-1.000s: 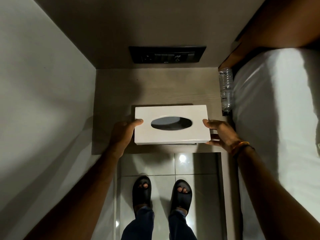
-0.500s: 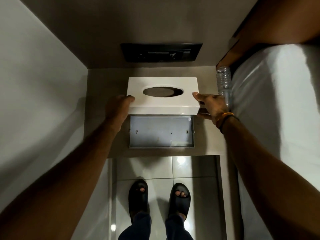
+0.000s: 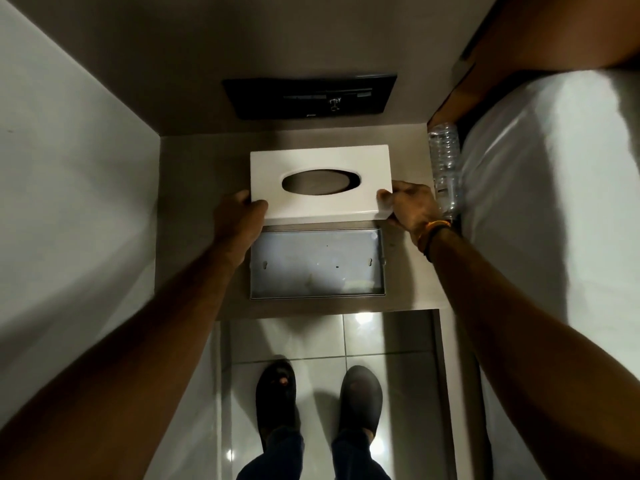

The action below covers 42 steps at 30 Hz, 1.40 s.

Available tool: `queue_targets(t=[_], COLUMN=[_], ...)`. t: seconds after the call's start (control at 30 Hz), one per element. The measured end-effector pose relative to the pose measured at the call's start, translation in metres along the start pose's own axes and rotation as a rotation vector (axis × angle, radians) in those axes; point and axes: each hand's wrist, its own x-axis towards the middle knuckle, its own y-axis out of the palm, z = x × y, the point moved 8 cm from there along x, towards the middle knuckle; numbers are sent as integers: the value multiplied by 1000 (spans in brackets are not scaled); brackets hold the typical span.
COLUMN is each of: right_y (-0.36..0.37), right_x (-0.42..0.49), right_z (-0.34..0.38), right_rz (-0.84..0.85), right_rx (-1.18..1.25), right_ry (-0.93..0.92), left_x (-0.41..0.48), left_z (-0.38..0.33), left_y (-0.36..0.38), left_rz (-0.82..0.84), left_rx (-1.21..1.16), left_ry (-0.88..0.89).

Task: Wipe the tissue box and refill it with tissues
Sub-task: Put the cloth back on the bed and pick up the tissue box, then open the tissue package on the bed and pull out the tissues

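The white tissue box cover [image 3: 320, 206] with an oval slot is held over the back of the bedside shelf [image 3: 194, 271]. My left hand [image 3: 239, 220] grips its left end and my right hand [image 3: 410, 206] grips its right end. Through the slot I see no tissues. The grey metal base tray [image 3: 317, 263] lies bare on the shelf just in front of the cover, near the front edge.
A clear plastic bottle [image 3: 445, 164] lies at the shelf's right edge against the white bed [image 3: 554, 237]. A black switch panel [image 3: 310, 97] sits on the back wall. A wall closes the left side. My feet in black sandals stand on the tiled floor [image 3: 381, 337].
The cover was lifted off the base tray and carried toward the back wall, which uncovered the tray. Since half a second ago it has barely moved.
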Motion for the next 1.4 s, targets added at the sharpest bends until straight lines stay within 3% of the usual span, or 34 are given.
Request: queue_targets(t=[0.3,0.5,0.63,0.77,1.0,1.27,1.4], right_y=[-12,-52,-100,-182,-346,-479,-498], right_x=[-16,-78,-140,-221,-350,-458,-452], right_z=[6,21,19,12,-53,-206,-270], right_rz=[-152,-230,-325,-447,-795,-1252,-1267], right_rx=[-116,-198,45,204,402,567,664], right_ry=[-87,-136,-84,-113,-165,93,222], left_x=[-19,-74,-140,-231,-409,-568,-606], left_z=[-17,-59,-107,-175,-270,-287,-274], left_y=[-8,-10,26,97,220,339,397], left_rz=[-125,-180,-77,134,427,694,800], left_rx=[62,44,105,113,159,313,437], left_ry=[86,215,295,476,815,1187,1386])
